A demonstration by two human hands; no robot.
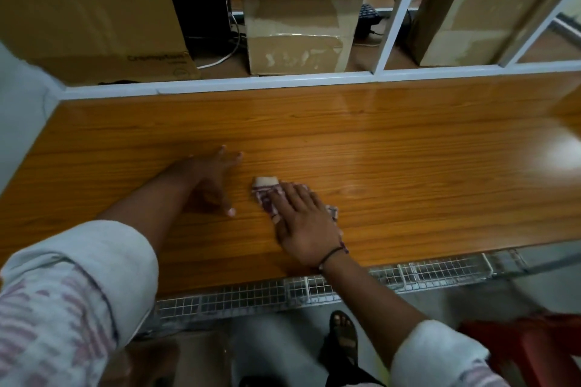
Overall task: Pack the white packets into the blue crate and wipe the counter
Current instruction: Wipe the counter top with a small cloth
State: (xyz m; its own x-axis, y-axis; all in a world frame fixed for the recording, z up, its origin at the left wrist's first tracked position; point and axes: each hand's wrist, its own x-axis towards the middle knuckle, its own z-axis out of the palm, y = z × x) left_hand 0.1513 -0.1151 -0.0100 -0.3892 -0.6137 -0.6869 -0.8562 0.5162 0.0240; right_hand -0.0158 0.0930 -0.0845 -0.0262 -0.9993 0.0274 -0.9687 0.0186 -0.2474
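Cloth [265, 195] lies on brown wood counter [408, 166] | right hand [301, 223] lies flat on top of cloth, fingers straight, pressing it down, not curled round it | left hand [210, 182] rests on counter just beside cloth, not touching it, fingers spread, holding nothing | cardboard boxes [295, 34] stand behind white frame [220, 83]

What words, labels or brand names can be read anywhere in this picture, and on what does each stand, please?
"Crompton": printed low on the large cardboard box at the left behind the counter; blurred, so likely, not certain.
Small line beneath it: too blurred to read.
Dark print at that box's top edge: too blurred to read.
Nothing else bears text that shows.
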